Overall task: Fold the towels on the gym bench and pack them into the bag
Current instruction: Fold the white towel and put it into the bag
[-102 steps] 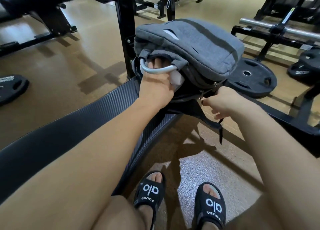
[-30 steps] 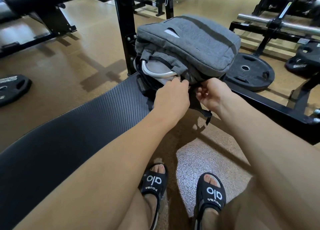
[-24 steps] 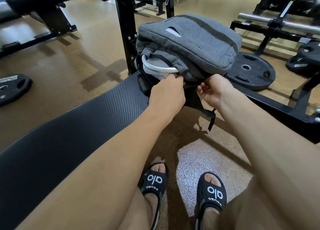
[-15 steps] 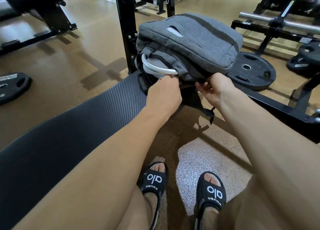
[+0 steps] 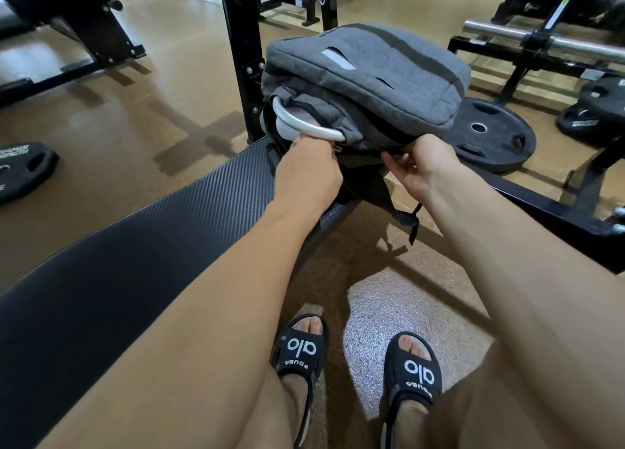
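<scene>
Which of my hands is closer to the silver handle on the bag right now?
Left. The left hand is right under the silver handle, with its knuckles up against it. The right hand is off to the side, pinching the bag at its lower edge.

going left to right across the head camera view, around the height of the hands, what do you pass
Weight plate on the floor → black bench pad → left hand → right hand, both at the grey bag → big weight plate → another weight plate.
</scene>
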Demonstrator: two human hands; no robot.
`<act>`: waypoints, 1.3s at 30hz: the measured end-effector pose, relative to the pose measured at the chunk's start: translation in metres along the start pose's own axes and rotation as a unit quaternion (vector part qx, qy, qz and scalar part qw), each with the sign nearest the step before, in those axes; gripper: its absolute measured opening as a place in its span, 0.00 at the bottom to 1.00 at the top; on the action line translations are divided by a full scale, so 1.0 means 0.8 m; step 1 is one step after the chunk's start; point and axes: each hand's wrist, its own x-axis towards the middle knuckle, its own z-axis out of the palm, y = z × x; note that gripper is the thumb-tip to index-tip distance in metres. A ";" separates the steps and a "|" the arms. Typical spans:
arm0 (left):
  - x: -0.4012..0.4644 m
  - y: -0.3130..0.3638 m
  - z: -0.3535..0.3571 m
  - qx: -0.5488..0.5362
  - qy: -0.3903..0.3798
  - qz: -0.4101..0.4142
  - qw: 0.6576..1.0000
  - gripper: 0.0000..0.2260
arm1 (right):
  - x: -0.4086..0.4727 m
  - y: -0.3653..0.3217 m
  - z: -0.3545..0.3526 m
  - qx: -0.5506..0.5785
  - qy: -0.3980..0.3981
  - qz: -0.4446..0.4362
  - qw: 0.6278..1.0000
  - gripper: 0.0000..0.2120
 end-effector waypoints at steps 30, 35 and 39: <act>0.007 -0.076 -0.026 -0.203 -0.014 -0.153 0.967 0.07 | -0.044 0.059 0.031 -0.118 -0.020 0.060 0.991 0.07; 0.084 -0.122 -0.013 -0.238 -0.072 -0.169 0.954 0.23 | -0.037 0.057 0.033 -0.081 -0.041 0.095 0.991 0.08; 0.142 -0.150 -0.002 -0.228 -0.087 -0.115 0.963 0.24 | -0.034 0.055 0.036 -0.076 -0.031 0.110 0.991 0.08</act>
